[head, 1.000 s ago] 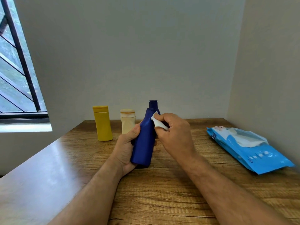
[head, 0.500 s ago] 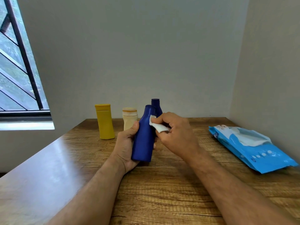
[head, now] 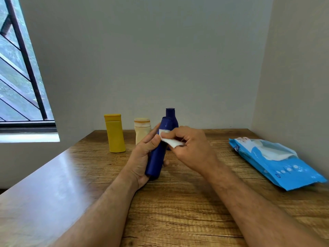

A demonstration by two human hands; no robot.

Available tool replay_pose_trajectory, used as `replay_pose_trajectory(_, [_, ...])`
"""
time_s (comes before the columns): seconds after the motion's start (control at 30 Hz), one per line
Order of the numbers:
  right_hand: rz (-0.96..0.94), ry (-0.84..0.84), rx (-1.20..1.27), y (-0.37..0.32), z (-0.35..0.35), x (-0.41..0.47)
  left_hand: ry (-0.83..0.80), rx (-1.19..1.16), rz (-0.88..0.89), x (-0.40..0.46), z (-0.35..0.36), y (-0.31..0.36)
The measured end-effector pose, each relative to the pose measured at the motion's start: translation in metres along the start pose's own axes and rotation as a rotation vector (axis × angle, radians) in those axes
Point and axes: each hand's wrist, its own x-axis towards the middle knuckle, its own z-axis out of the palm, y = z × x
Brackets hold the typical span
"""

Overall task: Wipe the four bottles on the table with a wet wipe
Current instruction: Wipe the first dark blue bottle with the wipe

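Observation:
My left hand (head: 142, 157) grips a dark blue bottle (head: 157, 157), tilted with its top away from me, just above the wooden table (head: 178, 211). A white wet wipe (head: 170, 140) is pinched in my right hand (head: 190, 148) and pressed on the bottle's upper part. Behind it stands a second dark blue bottle (head: 171, 114), mostly hidden. At the back left stand a yellow bottle (head: 114, 133) and, to its right, a cream bottle (head: 142, 130), both upright.
A blue pack of wet wipes (head: 276, 162) lies on the table's right side beside the wall, a wipe sticking out of its opening. A barred window (head: 17, 77) is at the left. Walls close the table at the back and right.
The wipe in my right hand has slid a little down the bottle's upper part. My left hand still holds the bottle, with its thumb shifted higher near the wipe.

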Motion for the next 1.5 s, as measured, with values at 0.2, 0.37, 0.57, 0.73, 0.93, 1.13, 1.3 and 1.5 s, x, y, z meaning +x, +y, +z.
replay_pose_trajectory(0.2, [0.040,0.111,-0.012,0.002,-0.001,0.002,-0.006,0.193,0.096,0.004,-0.004,-0.004])
replay_pose_trajectory(0.37, [0.111,0.138,-0.033,0.007,-0.002,0.005,-0.045,0.277,0.093,0.007,-0.008,-0.009])
replay_pose_trajectory(0.57, [0.150,-0.016,0.087,0.004,-0.005,0.003,0.041,0.251,0.078,0.008,-0.008,-0.008])
replay_pose_trajectory(0.73, [0.128,0.081,0.068,0.003,-0.003,0.003,0.082,0.255,0.073,0.008,-0.009,-0.009])
replay_pose_trajectory(0.93, [0.115,0.103,0.031,0.008,-0.006,0.004,0.108,0.358,0.171,0.006,-0.004,-0.010])
replay_pose_trajectory(1.13, [0.107,-0.022,0.044,0.004,-0.003,0.002,0.106,0.287,0.174,0.008,-0.006,-0.009])
replay_pose_trajectory(1.3, [0.093,0.057,0.053,0.006,-0.001,0.002,0.061,0.002,0.115,0.007,-0.001,-0.005])
replay_pose_trajectory(1.5, [0.074,0.051,-0.006,0.007,0.002,0.003,0.115,-0.183,0.071,0.005,0.004,0.000])
